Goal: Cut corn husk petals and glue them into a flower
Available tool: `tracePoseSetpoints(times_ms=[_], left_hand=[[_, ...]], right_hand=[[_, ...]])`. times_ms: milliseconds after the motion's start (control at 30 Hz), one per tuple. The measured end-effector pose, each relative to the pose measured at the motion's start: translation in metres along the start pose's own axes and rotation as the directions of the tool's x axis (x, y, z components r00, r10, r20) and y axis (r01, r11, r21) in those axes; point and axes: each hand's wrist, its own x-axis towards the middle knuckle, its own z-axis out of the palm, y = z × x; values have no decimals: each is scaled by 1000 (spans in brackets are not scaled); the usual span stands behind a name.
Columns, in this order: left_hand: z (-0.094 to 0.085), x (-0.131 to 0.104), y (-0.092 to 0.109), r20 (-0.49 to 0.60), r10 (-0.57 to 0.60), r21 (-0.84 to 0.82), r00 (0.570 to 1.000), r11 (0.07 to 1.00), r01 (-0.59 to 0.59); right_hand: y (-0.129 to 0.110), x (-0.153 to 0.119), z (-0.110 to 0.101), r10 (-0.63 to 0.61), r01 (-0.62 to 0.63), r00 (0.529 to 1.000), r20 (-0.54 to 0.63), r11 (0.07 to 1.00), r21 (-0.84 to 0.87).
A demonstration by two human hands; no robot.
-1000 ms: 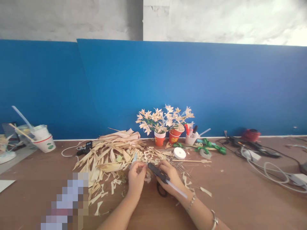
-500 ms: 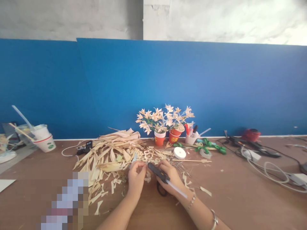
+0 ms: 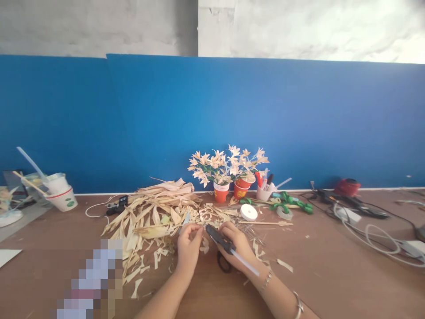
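My right hand (image 3: 236,243) is wrapped round a black glue gun (image 3: 219,238), with a translucent glue stick (image 3: 245,262) jutting from its rear. The gun's tip points up and left, close to the fingertips of my left hand (image 3: 189,246). Those fingers are pinched together, and whatever they hold is too small to make out. A light blue strip (image 3: 186,218) shows just behind the left hand. Black scissor handles (image 3: 224,262) lie partly under the right hand. Dried husks (image 3: 156,208) are heaped behind and to the left of my hands.
Pale flowers (image 3: 217,160) stand in red cups (image 3: 221,193) at the back. A white roll (image 3: 249,212), green tape pieces (image 3: 303,206) and thin sticks lie nearby. White cables (image 3: 368,237) run along the right; a white cup (image 3: 63,198) stands left. Husk scraps litter the middle.
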Motion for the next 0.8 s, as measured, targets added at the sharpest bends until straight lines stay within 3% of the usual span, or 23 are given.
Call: tracePoseSetpoints(times_ms=[233, 300, 367, 467, 633, 800], left_hand=[[-3, 0, 3, 56, 130, 172, 990, 975, -138], [-2, -1, 4, 81, 138, 203, 987, 967, -151], [-2, -1, 5, 83, 129, 208, 988, 967, -143], [-3, 0, 2, 52, 91, 193, 994, 976, -99], [-3, 1, -5, -14, -14, 140, 1000, 990, 16], [-2, 1, -5, -38, -22, 99, 999, 995, 26]], right_hand=[[-8, -4, -5, -120, 119, 990, 78, 993, 10], [-6, -2, -9, -35, 34, 999, -9, 998, -44], [1, 0, -21, 127, -142, 985, -117, 980, -137], [23, 3, -54, 370, -392, 920, -129, 856, -337], [73, -13, -111, 658, -575, 752, 30, 678, -458], [100, -25, -123, 742, -633, 669, -29, 549, -546]])
